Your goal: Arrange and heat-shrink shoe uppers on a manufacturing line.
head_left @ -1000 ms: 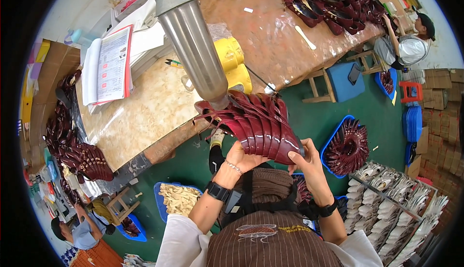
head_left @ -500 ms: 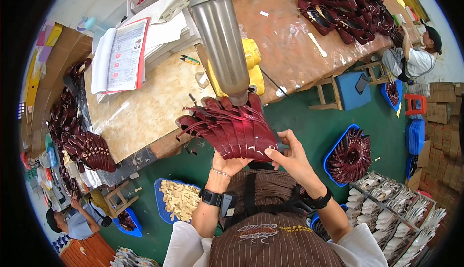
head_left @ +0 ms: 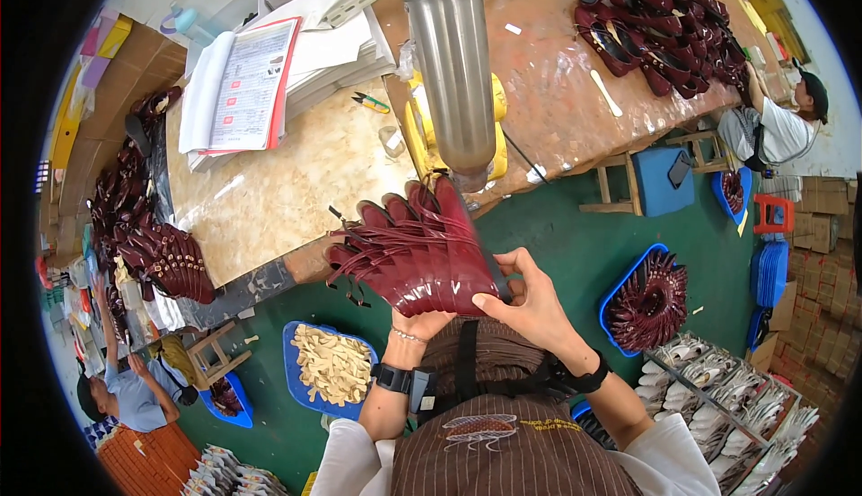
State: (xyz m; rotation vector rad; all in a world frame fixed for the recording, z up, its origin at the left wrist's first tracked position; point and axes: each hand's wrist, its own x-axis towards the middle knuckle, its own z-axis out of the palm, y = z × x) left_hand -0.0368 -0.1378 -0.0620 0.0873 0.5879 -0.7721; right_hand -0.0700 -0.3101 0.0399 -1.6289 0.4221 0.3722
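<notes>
Both my hands are at a fanned stack of glossy dark-red leather shoe pieces with thin straps (head_left: 417, 267), held up in front of my apron by the near edge of the pale, mottled tabletop (head_left: 269, 213). My right hand (head_left: 530, 303) grips the stack's right end, thumb pressed on the shiny face and fingers around behind. My left hand (head_left: 422, 324) is against the underside; its fingers are hidden, so I cannot tell how they are curled. Loose straps trail from the stack's left side.

The stack's upper part sits just by the mouth of a brushed-metal tube (head_left: 449, 74) that slants down from a yellow machine body (head_left: 420, 132); I cannot tell whether they touch. To the left on the tabletop lie an open red-edged folder of printed sheets (head_left: 238, 92) and small green-and-yellow snips (head_left: 371, 103). On the green floor (head_left: 557, 227), a blue plastic basin (head_left: 292, 366) holds cream-coloured flat pieces, and another blue plastic tub (head_left: 607, 316), to my right, holds dark-red pieces packed in a ring.
</notes>
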